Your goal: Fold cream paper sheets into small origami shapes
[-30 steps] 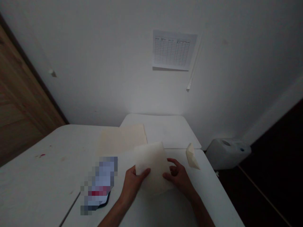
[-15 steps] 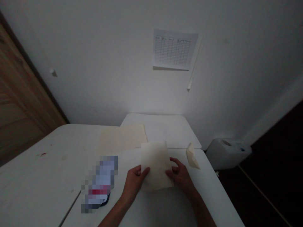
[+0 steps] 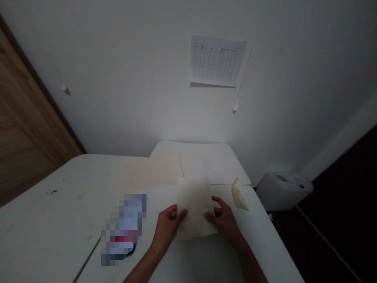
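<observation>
Between my two hands is a cream-coloured sheet of paper (image 3: 196, 200), held above the white table. My left hand (image 3: 171, 220) pinches its left edge, thumb on the front and fingers curled behind. On the opposite edge my right hand (image 3: 222, 216) grips in the same way, its thumb on the front face and its index finger bent round the side. A larger cream sheet (image 3: 151, 171) lies flat behind, to the left. A small folded piece of cream paper (image 3: 239, 195) rests to the right of my right hand.
A pixelated object with a dark edge (image 3: 126, 230) lies left of my left hand. The white table (image 3: 44, 232) has seams and meets the wall. A printed chart (image 3: 218, 61) hangs there. Beyond the right edge stands a white container (image 3: 284, 192) on the dark floor.
The held sheet has shifted very slightly to the right, and my right thumb sits a little further in on it. Both hands keep their grip.
</observation>
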Demonstrator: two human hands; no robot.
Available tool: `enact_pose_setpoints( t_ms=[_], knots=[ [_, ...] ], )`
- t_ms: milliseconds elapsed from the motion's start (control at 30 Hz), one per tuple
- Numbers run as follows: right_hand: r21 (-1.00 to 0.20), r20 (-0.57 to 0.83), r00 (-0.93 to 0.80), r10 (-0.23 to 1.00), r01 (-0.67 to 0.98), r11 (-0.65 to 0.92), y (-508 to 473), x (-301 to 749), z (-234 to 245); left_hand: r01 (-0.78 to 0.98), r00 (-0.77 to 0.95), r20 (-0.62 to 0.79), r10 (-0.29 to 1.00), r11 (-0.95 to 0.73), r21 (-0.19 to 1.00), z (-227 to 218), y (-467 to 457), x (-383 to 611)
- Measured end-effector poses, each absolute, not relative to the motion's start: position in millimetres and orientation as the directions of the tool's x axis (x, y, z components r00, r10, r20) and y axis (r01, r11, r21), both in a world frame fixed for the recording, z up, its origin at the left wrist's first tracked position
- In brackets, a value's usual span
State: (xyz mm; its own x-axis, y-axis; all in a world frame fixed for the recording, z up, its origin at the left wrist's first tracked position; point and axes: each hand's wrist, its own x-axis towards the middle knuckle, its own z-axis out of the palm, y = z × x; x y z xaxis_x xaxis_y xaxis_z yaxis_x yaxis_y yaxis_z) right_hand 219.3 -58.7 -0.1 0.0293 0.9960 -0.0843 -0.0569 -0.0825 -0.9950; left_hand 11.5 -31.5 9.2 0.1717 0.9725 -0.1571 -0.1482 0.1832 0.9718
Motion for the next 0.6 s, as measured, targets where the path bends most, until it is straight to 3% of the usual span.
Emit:
enact_pose_setpoints(
  t_ms=[233, 600],
  knots=[
    [-0.996, -0.091, 0.044, 0.995, -0.006, -0.090, -57.1, 221.1, -2.4, -0.167, 0.164, -0.177, 0.970, 0.204, 0.964, 0.4, -28.8, 9.1],
    [-0.988, -0.140, -0.029, 0.990, -0.059, -0.141, -56.1, 222.8, -6.3, -0.191, 0.079, -0.148, 0.986, 0.160, 0.968, 4.0, -28.9, 7.8]
  ],
)
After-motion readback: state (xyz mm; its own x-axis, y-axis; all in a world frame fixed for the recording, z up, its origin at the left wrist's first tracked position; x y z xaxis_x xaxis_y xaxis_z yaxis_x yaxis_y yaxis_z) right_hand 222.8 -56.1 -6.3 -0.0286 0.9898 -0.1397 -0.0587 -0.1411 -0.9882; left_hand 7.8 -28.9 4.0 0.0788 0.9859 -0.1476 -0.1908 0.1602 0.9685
